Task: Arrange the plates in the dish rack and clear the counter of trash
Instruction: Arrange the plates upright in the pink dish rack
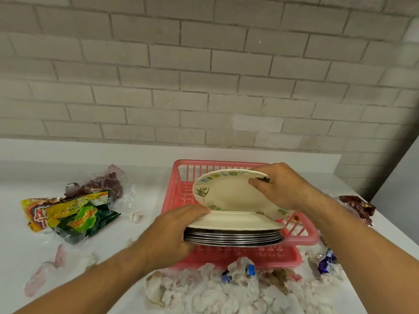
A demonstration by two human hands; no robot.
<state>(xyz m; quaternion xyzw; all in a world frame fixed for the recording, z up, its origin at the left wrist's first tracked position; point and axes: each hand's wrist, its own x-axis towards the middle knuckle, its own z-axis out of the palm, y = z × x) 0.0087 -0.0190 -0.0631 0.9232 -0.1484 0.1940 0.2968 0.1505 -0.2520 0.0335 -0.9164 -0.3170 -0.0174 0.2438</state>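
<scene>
My left hand [169, 232] grips the left edge of a plate stack [235, 233], several steel plates with a cream plate on top, held above the front of the pink dish rack [181, 177]. My right hand [280, 185] holds a cream patterned plate [226, 192] by its right rim, tilted up off the stack over the rack. Snack wrappers [72, 216] lie crumpled on the white counter [147, 177] to the left. Crumpled tissues [226, 288] are heaped in front of the rack.
A dark red wrapper [358, 209] lies at the counter's right edge, and a purple wrapper [326, 260] sits by the rack's front right corner. Pinkish plastic scraps [45, 270] lie at the near left. A brick wall rises behind the counter.
</scene>
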